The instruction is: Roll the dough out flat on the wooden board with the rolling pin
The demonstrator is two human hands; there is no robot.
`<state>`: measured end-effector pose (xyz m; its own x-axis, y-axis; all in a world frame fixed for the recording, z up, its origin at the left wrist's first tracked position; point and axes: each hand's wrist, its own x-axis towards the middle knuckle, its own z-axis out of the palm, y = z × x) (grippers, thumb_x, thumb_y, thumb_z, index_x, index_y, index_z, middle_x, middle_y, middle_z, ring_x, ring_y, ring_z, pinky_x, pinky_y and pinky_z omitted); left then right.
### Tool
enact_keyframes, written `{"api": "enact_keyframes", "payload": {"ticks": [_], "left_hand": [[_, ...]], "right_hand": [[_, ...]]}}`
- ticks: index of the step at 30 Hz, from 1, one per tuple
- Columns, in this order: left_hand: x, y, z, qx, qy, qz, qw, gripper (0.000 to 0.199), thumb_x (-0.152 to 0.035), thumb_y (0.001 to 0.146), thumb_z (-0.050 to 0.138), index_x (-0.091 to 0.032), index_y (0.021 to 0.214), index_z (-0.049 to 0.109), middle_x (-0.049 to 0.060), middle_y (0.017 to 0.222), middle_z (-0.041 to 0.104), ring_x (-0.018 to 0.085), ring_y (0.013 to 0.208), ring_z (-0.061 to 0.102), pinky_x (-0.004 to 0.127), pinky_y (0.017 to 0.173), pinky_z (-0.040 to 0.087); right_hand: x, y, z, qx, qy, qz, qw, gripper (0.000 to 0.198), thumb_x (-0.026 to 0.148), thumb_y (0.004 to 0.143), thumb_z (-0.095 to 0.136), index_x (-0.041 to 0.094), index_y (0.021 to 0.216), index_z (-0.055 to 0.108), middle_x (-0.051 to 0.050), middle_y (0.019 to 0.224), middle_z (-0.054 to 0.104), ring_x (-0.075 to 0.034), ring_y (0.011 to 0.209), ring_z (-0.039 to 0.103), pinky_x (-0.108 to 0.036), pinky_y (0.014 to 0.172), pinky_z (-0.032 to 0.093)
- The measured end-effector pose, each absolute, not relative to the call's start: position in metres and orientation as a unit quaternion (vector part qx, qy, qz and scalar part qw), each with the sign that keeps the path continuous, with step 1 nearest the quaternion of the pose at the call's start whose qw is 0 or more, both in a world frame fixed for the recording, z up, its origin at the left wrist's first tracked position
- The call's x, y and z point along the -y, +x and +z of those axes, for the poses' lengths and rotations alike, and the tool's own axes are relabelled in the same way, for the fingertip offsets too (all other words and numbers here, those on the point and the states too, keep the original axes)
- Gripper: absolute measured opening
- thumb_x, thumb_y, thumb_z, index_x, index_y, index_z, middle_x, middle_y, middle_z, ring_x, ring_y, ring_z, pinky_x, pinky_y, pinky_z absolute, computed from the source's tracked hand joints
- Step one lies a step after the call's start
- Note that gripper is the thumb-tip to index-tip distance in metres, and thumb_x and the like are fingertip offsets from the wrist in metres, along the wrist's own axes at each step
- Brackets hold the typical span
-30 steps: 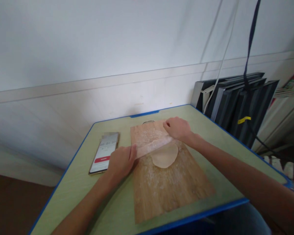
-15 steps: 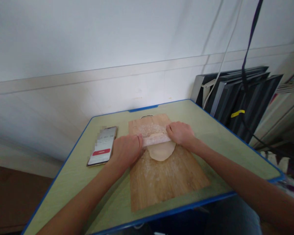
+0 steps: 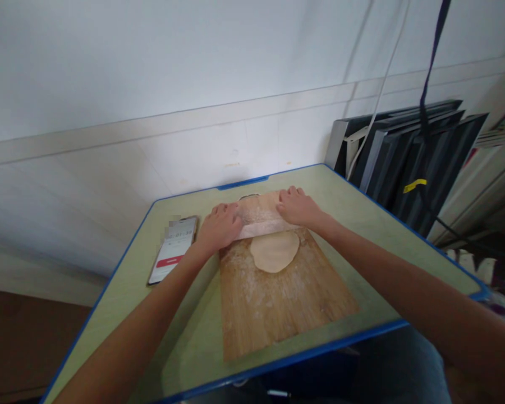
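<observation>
A pale, flour-dusted rolling pin [image 3: 261,228] lies across the wooden board [image 3: 273,308], just beyond a flat, roughly round piece of dough [image 3: 275,252]. My left hand [image 3: 221,226] is closed over the pin's left end, its fingers bent forward. At the other end, my right hand [image 3: 298,207] grips the pin in the same way. Both hands cover the pin's ends. The dough lies flat on the board, with its far edge close to the pin.
Left of the board, a phone [image 3: 173,249] with a timer on its screen rests on the light green table [image 3: 189,336], which has a blue rim. Dark flat panels [image 3: 404,151] lean by the wall at the right. A dark strap [image 3: 429,84] hangs before them.
Both hands have pushed the rolling pin away from me, off the dough and toward the board's far end. The whole dough piece now shows. The camera view has shifted slightly.
</observation>
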<state>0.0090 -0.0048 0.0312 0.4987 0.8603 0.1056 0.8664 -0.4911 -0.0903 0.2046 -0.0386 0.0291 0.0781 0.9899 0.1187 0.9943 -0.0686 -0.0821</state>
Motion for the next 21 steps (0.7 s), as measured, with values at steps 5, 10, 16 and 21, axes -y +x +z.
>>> {"api": "enact_keyframes", "payload": {"ticks": [5,10,16,21], "left_hand": [[0.016,0.006,0.031,0.478,-0.874,-0.019,0.084,0.044,-0.026,0.087,0.021,-0.017,0.125,0.040,0.010,0.129,0.046,0.021,0.119,0.040,0.036,0.095,0.034],[0.009,0.009,0.034,0.478,-0.874,-0.019,0.086,0.047,-0.027,0.087,0.022,-0.015,0.130,0.036,0.011,0.133,0.043,0.023,0.124,0.036,0.038,0.099,0.031],[-0.019,0.017,0.037,0.478,-0.877,-0.015,0.045,0.047,-0.031,0.086,0.025,-0.015,0.129,0.036,0.011,0.134,0.042,0.022,0.123,0.037,0.036,0.099,0.031],[-0.010,0.013,0.033,0.470,-0.882,-0.012,0.026,0.045,-0.033,0.087,0.022,-0.017,0.124,0.044,0.008,0.128,0.049,0.020,0.119,0.042,0.033,0.097,0.033]], "right_hand": [[0.062,0.200,0.028,0.684,-0.720,-0.053,0.100,0.034,0.027,0.087,0.029,0.013,0.112,0.048,-0.014,0.112,0.054,-0.024,0.105,0.047,-0.036,0.086,0.037],[0.053,0.205,0.020,0.675,-0.727,-0.040,0.124,0.034,0.028,0.086,0.032,0.014,0.112,0.049,-0.012,0.113,0.056,-0.023,0.106,0.048,-0.035,0.089,0.034],[0.025,0.215,0.013,0.642,-0.757,0.034,0.117,0.038,0.035,0.086,0.034,0.011,0.111,0.051,-0.016,0.115,0.056,-0.025,0.106,0.050,-0.034,0.086,0.037],[0.045,0.207,0.020,0.665,-0.738,-0.014,0.118,0.038,0.034,0.087,0.032,0.011,0.111,0.051,-0.015,0.115,0.056,-0.024,0.110,0.046,-0.035,0.091,0.033]]}}
